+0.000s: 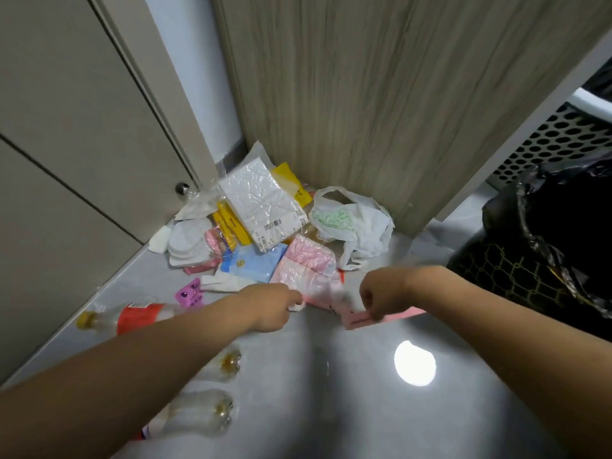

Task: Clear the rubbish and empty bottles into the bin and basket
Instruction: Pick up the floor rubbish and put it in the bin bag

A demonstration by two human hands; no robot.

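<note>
A heap of rubbish lies in the floor corner: a white packet [261, 207], yellow packaging [231, 226], a blue packet [253, 263], a pink wrapper [308, 260] and a white carrier bag [357, 226]. My left hand [271, 308] pinches a small white scrap at the heap's near edge. My right hand [381, 296] grips a flat pink paper [359, 319] that lies on the floor. An empty bottle with a red label [132, 318] lies on the left. Two more clear bottles [228, 362] [198, 415] lie under my left arm. The bin with a black liner [546, 260] stands at the right.
A white perforated basket [563, 140] stands behind the bin at the far right. A wooden panel [381, 94] and a beige cabinet door [82, 127] enclose the corner. A purple sticker card [190, 293] lies on the grey floor [331, 392].
</note>
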